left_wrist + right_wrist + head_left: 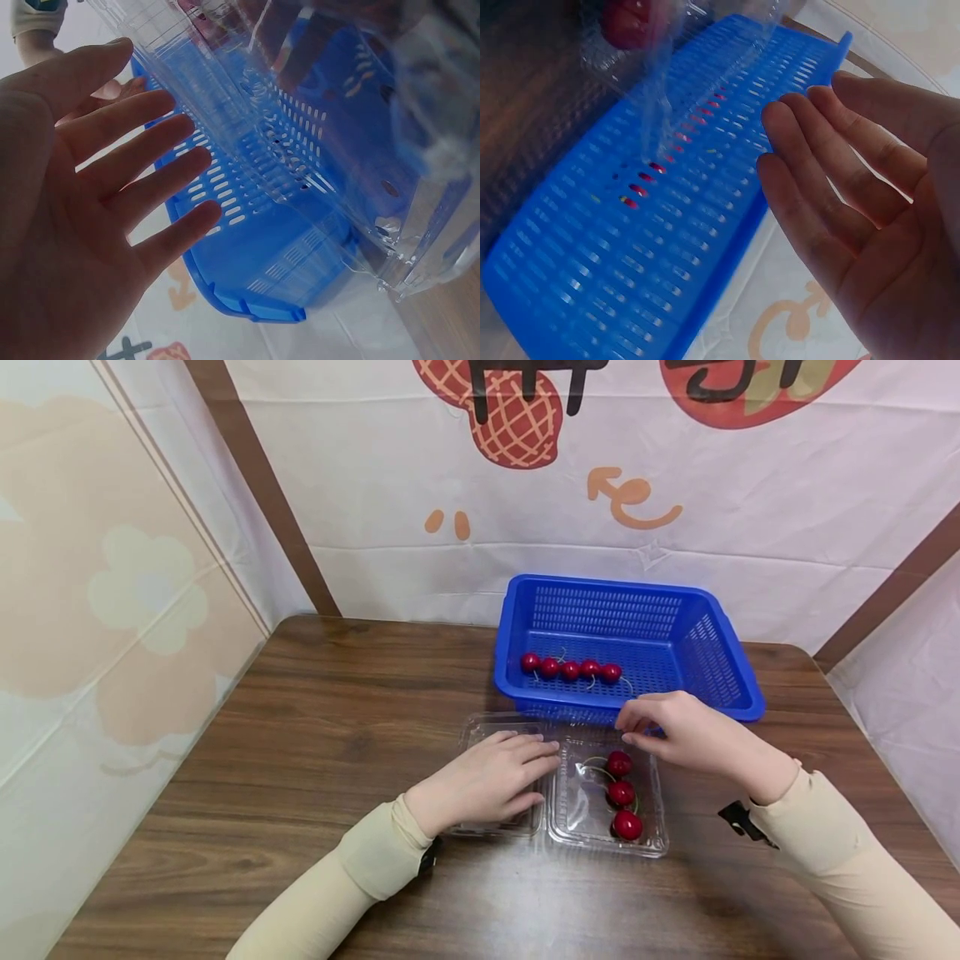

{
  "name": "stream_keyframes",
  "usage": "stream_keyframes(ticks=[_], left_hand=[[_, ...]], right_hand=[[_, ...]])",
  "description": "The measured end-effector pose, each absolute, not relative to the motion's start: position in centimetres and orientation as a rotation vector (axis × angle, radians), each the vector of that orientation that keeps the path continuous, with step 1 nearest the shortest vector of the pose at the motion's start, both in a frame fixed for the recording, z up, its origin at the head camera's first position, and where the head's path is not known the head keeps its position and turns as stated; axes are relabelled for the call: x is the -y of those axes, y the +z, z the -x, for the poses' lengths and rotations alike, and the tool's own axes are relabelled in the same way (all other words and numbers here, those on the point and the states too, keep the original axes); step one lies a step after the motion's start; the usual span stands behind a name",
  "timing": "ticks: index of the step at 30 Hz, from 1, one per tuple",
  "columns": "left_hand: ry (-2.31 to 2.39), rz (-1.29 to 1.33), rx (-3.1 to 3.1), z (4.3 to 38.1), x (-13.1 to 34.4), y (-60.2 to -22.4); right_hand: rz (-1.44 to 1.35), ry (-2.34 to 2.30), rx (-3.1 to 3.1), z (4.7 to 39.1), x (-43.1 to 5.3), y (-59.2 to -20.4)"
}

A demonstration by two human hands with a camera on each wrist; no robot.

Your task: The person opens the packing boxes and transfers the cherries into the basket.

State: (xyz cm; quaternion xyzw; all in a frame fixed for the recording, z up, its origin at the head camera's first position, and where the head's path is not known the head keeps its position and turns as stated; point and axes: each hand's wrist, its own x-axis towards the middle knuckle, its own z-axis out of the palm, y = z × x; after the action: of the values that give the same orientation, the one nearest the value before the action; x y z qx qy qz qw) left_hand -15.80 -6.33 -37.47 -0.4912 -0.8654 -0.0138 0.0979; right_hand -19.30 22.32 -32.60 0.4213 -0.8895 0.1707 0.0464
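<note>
A clear plastic clamshell box (603, 842) lies unfolded on the table, with three red cherries (620, 793) lined up along the right side of its right half. My left hand (487, 778) is spread palm down over the left half, fingertips reaching the middle fold. In the left wrist view its fingers (150, 161) are straight and apart, gripping nothing. My right hand (678, 731) hovers at the box's far right corner, close to the basket's front rim. Its fingers (832, 161) are loosely bent, and the palm holds nothing in the right wrist view.
Just behind the box stands a blue perforated basket (615, 583), with several stemmed cherries (570, 671) in a row inside near its front. The brown wooden table (315, 735) ends at a printed white cloth (375, 468) at the back.
</note>
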Motion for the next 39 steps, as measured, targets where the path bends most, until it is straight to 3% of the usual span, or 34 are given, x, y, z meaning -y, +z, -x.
stream_keyframes(ticks=[39], left_hand=[[-0.006,1.451,2.577,15.8,6.3,-37.4]], right_hand=[[-1.342,0.343,2.823,19.3,-21.5,-36.6]])
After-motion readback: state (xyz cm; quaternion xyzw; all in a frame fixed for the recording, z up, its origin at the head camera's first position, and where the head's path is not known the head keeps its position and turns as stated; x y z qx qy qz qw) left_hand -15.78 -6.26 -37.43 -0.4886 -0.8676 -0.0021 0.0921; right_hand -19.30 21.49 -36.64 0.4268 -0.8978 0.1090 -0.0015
